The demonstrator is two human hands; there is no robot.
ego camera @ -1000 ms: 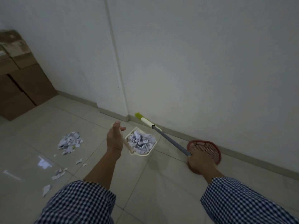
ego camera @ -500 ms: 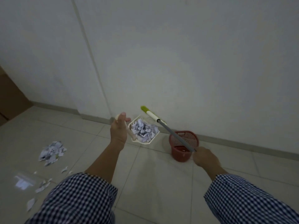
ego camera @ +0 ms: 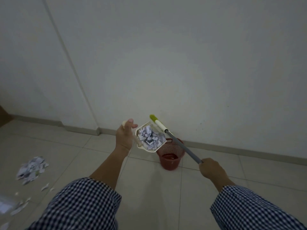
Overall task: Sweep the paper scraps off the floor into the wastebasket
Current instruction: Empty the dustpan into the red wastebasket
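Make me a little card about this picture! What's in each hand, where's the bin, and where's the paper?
Left hand: holds the dustpan by its handle, lifted off the floor
Dustpan load: a heap of paper scraps
Right hand: grips the broom pole, green tip towards the wall
Wastebasket: red, on the floor by the wall, just right of the dustpan
Left on floor: scrap pile and loose bits, far left
Tipped in: not yet
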